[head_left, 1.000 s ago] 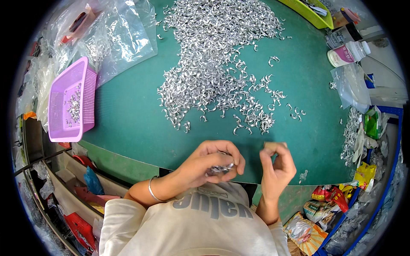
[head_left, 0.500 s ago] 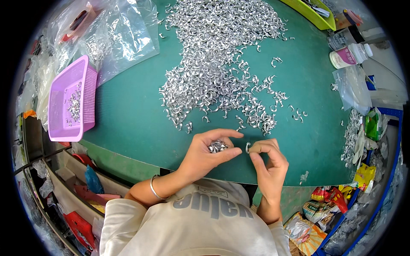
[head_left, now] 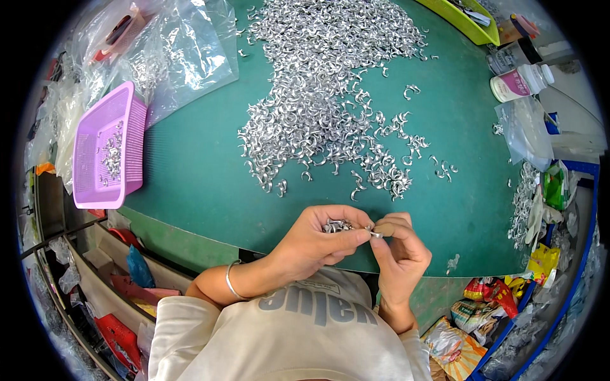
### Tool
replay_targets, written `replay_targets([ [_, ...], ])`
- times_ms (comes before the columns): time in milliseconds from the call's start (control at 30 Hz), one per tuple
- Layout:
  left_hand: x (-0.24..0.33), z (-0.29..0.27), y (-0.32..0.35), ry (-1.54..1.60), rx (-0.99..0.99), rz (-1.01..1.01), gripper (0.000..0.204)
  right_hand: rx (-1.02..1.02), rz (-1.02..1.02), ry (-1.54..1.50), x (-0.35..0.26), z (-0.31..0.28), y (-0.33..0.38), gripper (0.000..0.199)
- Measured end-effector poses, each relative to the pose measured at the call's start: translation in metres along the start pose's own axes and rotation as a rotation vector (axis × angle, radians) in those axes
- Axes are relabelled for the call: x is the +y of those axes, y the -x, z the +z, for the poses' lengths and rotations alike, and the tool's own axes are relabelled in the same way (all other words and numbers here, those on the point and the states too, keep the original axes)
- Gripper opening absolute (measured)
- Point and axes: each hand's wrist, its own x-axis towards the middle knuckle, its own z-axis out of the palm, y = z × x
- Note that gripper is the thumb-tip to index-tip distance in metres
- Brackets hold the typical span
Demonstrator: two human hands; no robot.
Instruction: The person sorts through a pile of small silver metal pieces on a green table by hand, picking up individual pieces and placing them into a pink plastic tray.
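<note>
Left hand (head_left: 314, 244): cupped palm-up, its fingers (head_left: 352, 237) curled loosely around a small cluster of silver clips (head_left: 335, 225) resting in the hollow of the palm. The thumb and forefinger tips of this hand meet those of the right hand (head_left: 397, 254), and a single clip (head_left: 375, 233) is pinched at that meeting point; the right fingers (head_left: 387, 225) are clenched on it, the rest of the hand folded below. Whether both hands grip the same piece or two adjoining pieces is too small to tell.

Both hands are held just above the near edge of the green surface (head_left: 190, 178). Directly beyond the fingers lies a thin scatter of loose clips, which thickens farther away into a large heap of curved silver clips (head_left: 318, 95) spread toward the far side. Well to the left of the fingers stands a purple mesh basket (head_left: 105, 152) with a few clips inside, and beyond it lies crumpled clear plastic bags (head_left: 184, 51). Far to the right stand a white bottle (head_left: 521, 82) and further bags.

Risks, as judged from this arrangement: the pinched clip is tiny and smooth, so a slight shift of fingertip pressure could flick it off the near edge into the clutter below. The open left palm is tilted toward the body; a further tilt while the fingertips work could spill the held cluster.
</note>
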Motion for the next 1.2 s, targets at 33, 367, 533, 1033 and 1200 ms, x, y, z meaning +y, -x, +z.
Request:
replay_targets([
  [33, 0.000, 0.001, 0.001, -0.014, -0.008, 0.014, 0.012, -0.006, -0.005, 0.000, -0.001, -0.001, 0.000, 0.020],
  [367, 0.010, -0.005, 0.010, -0.163, 0.158, 0.112, 0.014, -0.038, -0.006, -0.029, 0.000, -0.002, -0.005, 0.018],
  [533, 0.085, -0.059, 0.050, -0.691, 0.823, 0.985, 0.020, 0.009, 0.059, 0.336, 0.011, -0.019, -0.012, 0.019],
  [1033, 0.070, -0.047, 0.067, -0.823, 0.728, 0.489, 0.017, -0.029, -0.251, 0.773, 0.034, 0.011, -0.023, 0.011],
  [1200, 0.006, -0.027, 0.012, -0.747, 0.254, 0.377, 0.029, -0.021, -0.106, 0.522, 0.007, 0.012, -0.014, 0.010],
])
